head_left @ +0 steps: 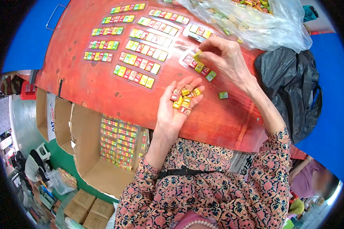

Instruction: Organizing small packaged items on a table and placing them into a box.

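My left hand [168,116] is palm up and cupped over the red table, holding several tiny red and yellow boxes [185,101]. Between thumb and fingertips, my right hand [230,57] pinches a tiny yellow-green box [197,55]. It is over a clear plastic tray [183,61], where a row of tiny red and yellow boxes [199,67] lies. A green-yellow box [210,76] sits at that row's near end. One loose green-yellow box [223,95] lies on the table, below my right wrist.
Filled trays [139,63] lie in columns on the red table [76,34]. A clear bag [279,30] of tiny boxes is at the far right, a black plastic bag [286,84] at the right edge. Below left, a cardboard carton [86,152] holds filled trays. Another person [307,177] is at lower right.
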`<act>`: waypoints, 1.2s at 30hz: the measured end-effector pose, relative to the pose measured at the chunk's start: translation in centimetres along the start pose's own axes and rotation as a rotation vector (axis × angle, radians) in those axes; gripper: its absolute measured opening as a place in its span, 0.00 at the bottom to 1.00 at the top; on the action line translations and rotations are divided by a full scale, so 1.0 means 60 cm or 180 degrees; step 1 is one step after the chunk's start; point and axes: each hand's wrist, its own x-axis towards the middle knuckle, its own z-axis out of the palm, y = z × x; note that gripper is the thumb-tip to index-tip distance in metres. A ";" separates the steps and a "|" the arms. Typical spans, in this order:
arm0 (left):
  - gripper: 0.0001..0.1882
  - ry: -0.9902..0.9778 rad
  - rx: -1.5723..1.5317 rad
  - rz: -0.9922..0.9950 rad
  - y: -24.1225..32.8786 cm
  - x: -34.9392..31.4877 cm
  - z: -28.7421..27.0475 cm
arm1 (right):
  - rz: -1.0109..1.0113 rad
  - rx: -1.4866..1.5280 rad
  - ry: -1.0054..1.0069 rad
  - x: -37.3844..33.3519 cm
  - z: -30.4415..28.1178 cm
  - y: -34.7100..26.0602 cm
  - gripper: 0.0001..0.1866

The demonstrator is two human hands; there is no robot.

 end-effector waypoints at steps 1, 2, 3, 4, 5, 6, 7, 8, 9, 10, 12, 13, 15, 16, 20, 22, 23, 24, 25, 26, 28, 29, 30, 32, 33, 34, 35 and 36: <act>0.26 -0.0026 -0.0020 0.0000 -0.001 0.001 0.001 | -0.0252 -0.0308 0.0033 0.004 0.006 0.005 0.06; 0.26 -0.0050 -0.0041 0.0003 -0.001 0.002 0.001 | -0.0504 -0.0615 0.0063 0.008 0.012 0.012 0.06; 0.26 -0.0057 -0.0036 -0.0011 -0.001 0.003 0.002 | -0.0499 -0.0623 0.0076 0.011 0.018 0.021 0.06; 0.26 -0.0058 -0.0063 -0.0023 -0.001 0.003 0.002 | -0.0592 -0.0573 0.0058 0.013 0.028 0.031 0.06; 0.26 -0.0059 -0.0091 -0.0036 0.000 0.003 0.001 | -0.0684 -0.0525 0.0040 0.016 0.035 0.039 0.06; 0.26 -0.0056 -0.0088 -0.0035 0.000 0.003 0.002 | -0.0713 -0.0601 0.0044 0.017 0.039 0.046 0.06; 0.26 -0.0066 -0.0133 -0.0039 -0.001 0.003 0.002 | -0.0709 -0.0597 0.0040 0.018 0.040 0.047 0.06; 0.26 -0.0076 -0.0180 -0.0044 -0.001 0.003 0.002 | -0.0678 -0.0594 0.0023 0.017 0.041 0.048 0.06; 0.26 -0.0071 -0.0185 -0.0046 -0.002 0.003 0.003 | -0.0646 -0.0592 0.0006 0.017 0.041 0.050 0.06; 0.27 -0.0044 -0.0154 -0.0019 -0.001 0.003 0.005 | -0.0645 -0.0586 0.0002 0.017 0.043 0.052 0.06; 0.27 -0.0012 -0.0126 0.0010 0.000 0.003 0.004 | -0.0650 -0.0615 -0.0043 0.018 0.045 0.055 0.06; 0.27 -0.0027 -0.0123 0.0012 0.001 0.004 0.004 | -0.0645 -0.0619 -0.0042 0.018 0.046 0.058 0.06; 0.27 -0.0042 -0.0122 0.0008 0.000 0.006 0.003 | -0.0751 -0.0803 -0.0013 0.017 0.048 0.065 0.06; 0.27 -0.0028 -0.0144 0.0019 0.000 0.006 0.004 | -0.0747 -0.0804 -0.0012 0.016 0.050 0.068 0.06; 0.25 0.0163 -0.0063 0.0063 -0.001 0.007 0.010 | -0.0877 -0.0866 0.0016 0.012 0.056 0.071 0.06; 0.25 0.0187 -0.0071 0.0079 0.000 0.008 0.011 | -0.0906 -0.0864 0.0028 0.011 0.057 0.070 0.06; 0.25 0.0209 -0.0081 0.0095 0.000 0.009 0.011 | -0.0926 -0.0875 0.0004 0.010 0.056 0.069 0.06; 0.25 0.0207 -0.0080 0.0087 -0.001 0.010 0.014 | -0.0945 -0.0887 -0.0019 0.009 0.055 0.069 0.06; 0.25 0.0290 -0.0065 0.0132 -0.001 0.010 0.018 | -0.0943 -0.0886 -0.0014 0.007 0.055 0.070 0.06; 0.25 0.0373 -0.0051 0.0175 -0.002 0.010 0.020 | -0.0955 -0.0896 -0.0088 0.004 0.055 0.070 0.05; 0.25 0.0225 -0.0195 0.0150 0.000 0.009 0.012 | -0.0966 -0.0901 -0.0159 -0.001 0.054 0.070 0.05; 0.25 0.0077 -0.0344 0.0129 0.001 0.008 0.009 | -0.0965 -0.0973 -0.0230 -0.003 0.052 0.068 0.05; 0.25 0.0081 -0.0340 0.0131 0.002 0.007 0.008 | -0.0965 -0.1043 -0.0302 -0.005 0.050 0.066 0.06; 0.25 0.0004 -0.0414 0.0089 0.002 0.008 0.006 | -0.1067 -0.1217 -0.0345 -0.009 0.044 0.064 0.06; 0.25 0.0007 -0.0412 0.0081 0.002 0.008 0.005 | -0.1178 -0.1388 -0.0395 -0.010 0.041 0.063 0.07; 0.25 0.0003 -0.0421 0.0073 0.002 0.010 0.005 | -0.1160 -0.1396 -0.0385 -0.011 0.036 0.060 0.07; 0.26 -0.0002 -0.0431 0.0066 0.001 0.011 0.005 | -0.1097 -0.1508 -0.0485 -0.011 0.031 0.056 0.09; 0.26 -0.0001 -0.0432 0.0042 0.000 0.011 0.008 | -0.1032 -0.1619 -0.0585 -0.013 0.027 0.056 0.12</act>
